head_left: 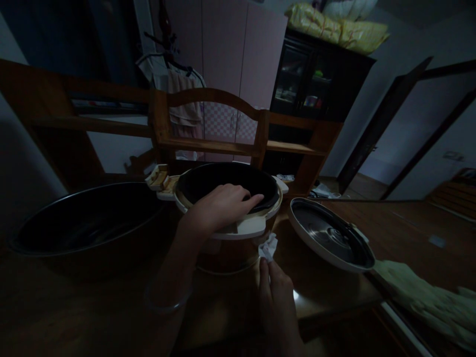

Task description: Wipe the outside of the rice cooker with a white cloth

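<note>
My left hand point(219, 206) reaches over the near rim of an electric cooker point(226, 255) with a white collar and a black inner pot point(201, 173). Its fingers curl over the rim into the pot; the fingertips are partly hidden. A clear bangle circles the left wrist. Lower and to the right, my right hand point(278, 297) pinches a crumpled white tissue point(268, 247) beside the cooker's lower right side. The cooker's round lid point(330, 235) lies to the right, its metal inner side facing up.
A large dark basin point(85, 223) stands on the wooden table point(223, 317) left of the cooker. Behind rises a wooden shelf frame point(211, 96). Light green cloth point(420, 292) lies at the lower right. A dark cabinet point(316, 79) and pink wardrobe point(223, 44) stand farther back.
</note>
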Motion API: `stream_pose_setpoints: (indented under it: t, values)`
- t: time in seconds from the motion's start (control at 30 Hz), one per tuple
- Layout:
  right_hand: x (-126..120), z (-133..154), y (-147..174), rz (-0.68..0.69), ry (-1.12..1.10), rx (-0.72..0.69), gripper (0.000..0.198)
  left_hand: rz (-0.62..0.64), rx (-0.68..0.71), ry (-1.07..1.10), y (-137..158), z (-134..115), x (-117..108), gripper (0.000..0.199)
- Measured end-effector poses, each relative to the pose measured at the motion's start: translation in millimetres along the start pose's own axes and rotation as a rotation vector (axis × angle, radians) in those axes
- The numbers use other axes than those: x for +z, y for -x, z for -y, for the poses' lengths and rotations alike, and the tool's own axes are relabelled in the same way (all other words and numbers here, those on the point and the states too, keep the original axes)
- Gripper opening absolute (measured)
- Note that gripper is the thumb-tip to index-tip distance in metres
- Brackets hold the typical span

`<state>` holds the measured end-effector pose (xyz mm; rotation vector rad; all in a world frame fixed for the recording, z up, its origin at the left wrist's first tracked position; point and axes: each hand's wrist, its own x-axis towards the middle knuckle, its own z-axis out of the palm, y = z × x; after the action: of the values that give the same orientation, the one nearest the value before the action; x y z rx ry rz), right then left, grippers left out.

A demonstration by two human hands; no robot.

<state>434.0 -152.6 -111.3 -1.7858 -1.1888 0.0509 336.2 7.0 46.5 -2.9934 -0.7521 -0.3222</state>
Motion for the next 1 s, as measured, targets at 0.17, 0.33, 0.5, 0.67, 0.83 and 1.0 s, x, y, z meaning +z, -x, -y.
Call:
stream_pose_setpoints:
  t: [0.17,0.33,0.5,0.67,0.83,1.0]
  values:
    - [7,-9,3,0.036,-0.008,0.019,0.04,0.0,0.018,-0.026,0,1,1,0.041]
    - [12,-16,5,0.074,-0.031,0.054,0.04,0.008,0.013,-0.01,0,0,-1,0.042]
    - [15,-21,7,0.063,-0.039,0.021,0.04,-0.011,0.019,0.005,-1,1,1,0.042]
    - [19,-25,9,0.087,-0.008,0.047,0.043,-0.026,0.042,-0.029,-1,3,4,0.042]
    - [24,-32,11,0.054,0.027,0.014,0.046,-0.006,0.032,-0.026,1,1,1,0.043]
    - [29,-36,12,0.019,0.056,-0.021,0.047,-0.018,0.043,-0.038,0,2,2,0.043]
